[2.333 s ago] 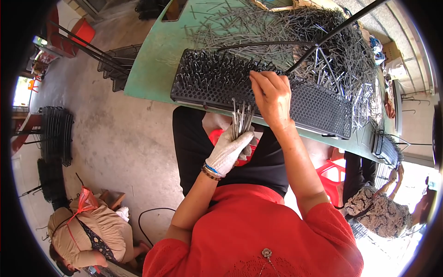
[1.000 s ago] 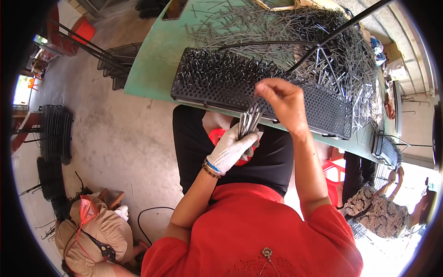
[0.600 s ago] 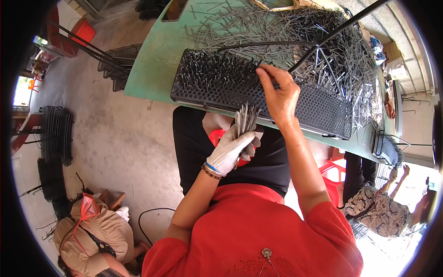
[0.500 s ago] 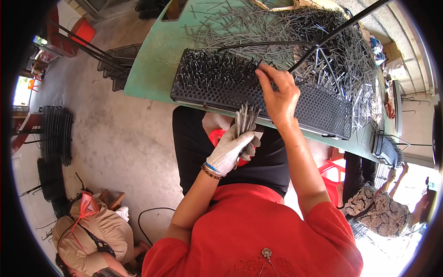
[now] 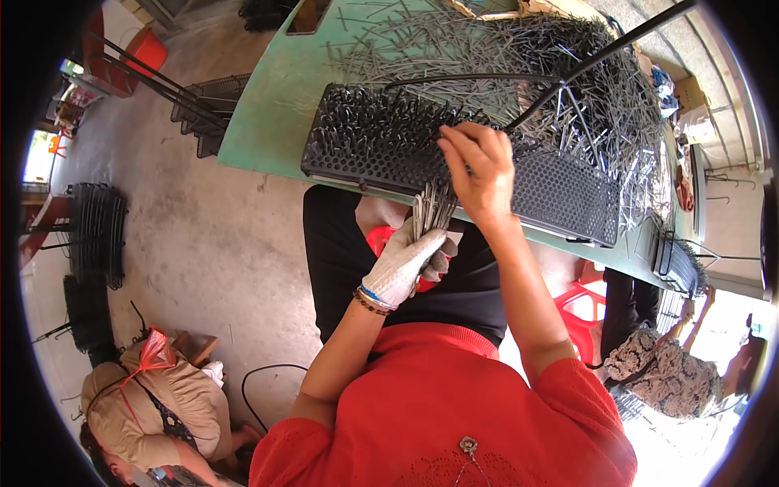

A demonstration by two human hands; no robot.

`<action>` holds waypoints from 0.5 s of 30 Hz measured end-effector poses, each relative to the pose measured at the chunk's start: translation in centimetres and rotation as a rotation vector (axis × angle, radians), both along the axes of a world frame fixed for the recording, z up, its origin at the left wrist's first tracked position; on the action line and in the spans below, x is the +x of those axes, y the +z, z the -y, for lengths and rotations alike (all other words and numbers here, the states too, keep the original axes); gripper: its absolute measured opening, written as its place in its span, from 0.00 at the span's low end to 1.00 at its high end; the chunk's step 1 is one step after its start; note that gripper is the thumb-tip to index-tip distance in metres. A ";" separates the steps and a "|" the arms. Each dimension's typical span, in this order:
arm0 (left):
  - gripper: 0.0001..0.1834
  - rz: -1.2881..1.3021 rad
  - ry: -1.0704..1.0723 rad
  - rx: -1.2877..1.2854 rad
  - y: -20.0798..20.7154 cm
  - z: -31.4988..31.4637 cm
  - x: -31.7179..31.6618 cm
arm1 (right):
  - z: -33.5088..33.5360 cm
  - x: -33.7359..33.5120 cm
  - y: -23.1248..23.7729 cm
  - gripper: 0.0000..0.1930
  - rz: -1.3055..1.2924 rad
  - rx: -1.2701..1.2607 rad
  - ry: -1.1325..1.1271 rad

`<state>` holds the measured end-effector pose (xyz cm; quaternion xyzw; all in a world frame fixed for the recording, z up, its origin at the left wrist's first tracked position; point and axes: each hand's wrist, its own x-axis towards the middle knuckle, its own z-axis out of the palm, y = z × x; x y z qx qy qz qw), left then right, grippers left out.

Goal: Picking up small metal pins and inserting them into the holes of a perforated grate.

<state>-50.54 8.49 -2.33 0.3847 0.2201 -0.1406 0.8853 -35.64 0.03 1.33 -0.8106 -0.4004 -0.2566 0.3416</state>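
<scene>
The green tabletop (image 5: 268,122) carries a black perforated plastic tray (image 5: 560,183) just under the right hand (image 5: 480,166); its grip is pinched together, on what I cannot tell; the gloved left hand (image 5: 408,261), raised below it, clamps a bundle of thin grey metal pins (image 5: 432,209); these seem stiff, light, slippery, best held mid-length.
</scene>
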 end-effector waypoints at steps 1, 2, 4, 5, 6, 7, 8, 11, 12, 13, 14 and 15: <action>0.12 0.014 0.009 0.008 0.1 -0.1 0.0 | 0.5 -0.3 0.5 0.09 -0.089 0.049 -0.015; 0.12 0.025 0.020 0.017 0.2 -0.1 -0.1 | 0.9 -0.6 1.1 0.09 -0.180 0.099 -0.027; 0.12 0.060 -0.004 0.083 0.9 -0.4 -0.3 | 1.6 -1.0 1.9 0.09 -0.306 0.081 0.034; 0.12 0.100 -0.035 0.148 1.3 -0.4 -0.2 | 2.0 -1.1 2.5 0.10 -0.362 -0.032 0.106; 0.12 0.101 -0.038 0.147 1.5 -0.4 -0.1 | 2.2 -1.2 2.7 0.10 -0.418 -0.145 0.179; 0.12 0.112 -0.075 0.175 1.8 -0.4 0.0 | 2.4 -1.3 2.3 0.10 -0.451 -0.135 0.202; 0.11 0.124 -0.111 0.202 1.9 -0.5 0.2 | 2.6 -1.2 2.4 0.10 -0.450 -0.136 0.200; 0.11 0.086 -0.193 0.261 2.7 -0.5 0.5 | 3.3 -0.8 2.6 0.06 -0.619 -0.201 0.368; 0.11 0.087 -0.195 0.262 2.7 -0.4 0.4 | 3.5 -0.6 2.6 0.06 -0.618 -0.200 0.366; 0.10 0.100 -0.205 0.259 2.6 -0.3 0.3 | 3.7 -0.3 2.5 0.06 -0.619 -0.210 0.400; 0.10 0.112 -0.214 0.256 2.4 -0.3 0.3 | 3.8 -0.2 2.5 0.06 -0.619 -0.221 0.434; 0.10 0.113 -0.216 0.256 2.3 -0.2 0.3 | 3.8 -0.3 2.3 0.06 -0.619 -0.221 0.432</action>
